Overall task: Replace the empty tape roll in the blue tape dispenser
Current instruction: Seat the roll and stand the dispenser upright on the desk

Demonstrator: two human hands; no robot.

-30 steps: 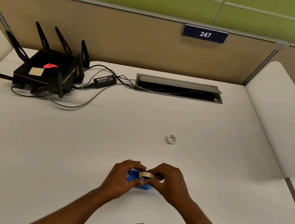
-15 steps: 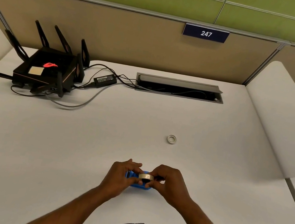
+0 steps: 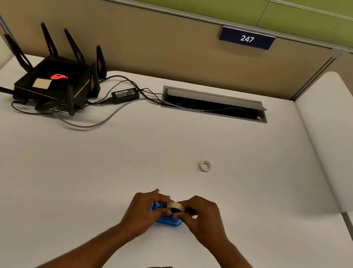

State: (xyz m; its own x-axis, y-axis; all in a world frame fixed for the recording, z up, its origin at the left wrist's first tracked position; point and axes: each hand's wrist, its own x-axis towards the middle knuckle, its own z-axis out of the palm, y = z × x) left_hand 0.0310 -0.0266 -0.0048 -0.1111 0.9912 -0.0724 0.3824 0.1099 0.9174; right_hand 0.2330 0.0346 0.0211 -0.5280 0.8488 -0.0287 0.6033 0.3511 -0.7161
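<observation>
The left hand (image 3: 142, 212) is gripping the blue tape dispenser (image 3: 168, 220) near the desk (image 3: 165, 167) front edge, while the right hand (image 3: 202, 219) is pinching the new tape roll (image 3: 174, 206) just above it. The roll is perhaps going in tilted, so it may jam or slip out. I am counting one dispenser, one new roll, one empty tape core (image 3: 205, 166) lying well apart, one router (image 3: 55, 84).
</observation>
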